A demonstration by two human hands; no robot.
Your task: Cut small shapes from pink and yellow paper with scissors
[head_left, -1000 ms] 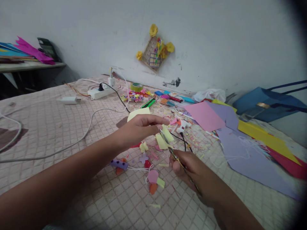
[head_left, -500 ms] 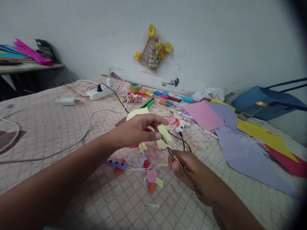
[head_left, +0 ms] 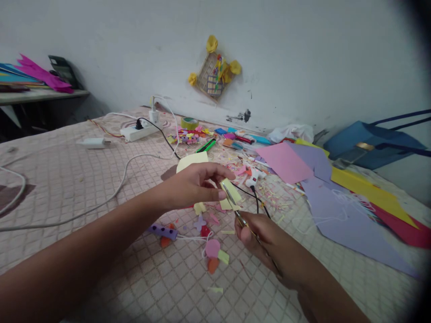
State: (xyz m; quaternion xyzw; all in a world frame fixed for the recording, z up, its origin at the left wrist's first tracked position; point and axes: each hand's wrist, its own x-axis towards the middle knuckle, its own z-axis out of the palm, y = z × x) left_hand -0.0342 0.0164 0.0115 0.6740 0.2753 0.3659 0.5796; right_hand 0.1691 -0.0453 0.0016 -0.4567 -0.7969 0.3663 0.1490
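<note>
My left hand (head_left: 202, 184) pinches a small piece of pale yellow paper (head_left: 233, 193) between thumb and fingers. My right hand (head_left: 264, 237) is closed round a pair of scissors (head_left: 241, 219), whose blades point up and left and lie against the paper. Below the hands lie a lilac paper flower (head_left: 200, 222), a pink paper circle (head_left: 213, 248), an orange paper piece (head_left: 213, 265) and a lilac paper roll with dark dots (head_left: 163, 231), with white string by it. Behind my left hand rests a larger pale yellow sheet (head_left: 193, 160).
A white glue gun (head_left: 255, 177) with a black cord lies among paper scraps. Further back are a green cutter (head_left: 206, 145), a tape roll (head_left: 189, 123) and a power strip (head_left: 139, 130). Coloured sheets (head_left: 336, 215) and a blue bag (head_left: 363, 143) are at the right.
The scissor blades have shifted slightly against the pale yellow paper and look a little further apart. Both hands stay nearly in place; the whole view has moved very slightly.
</note>
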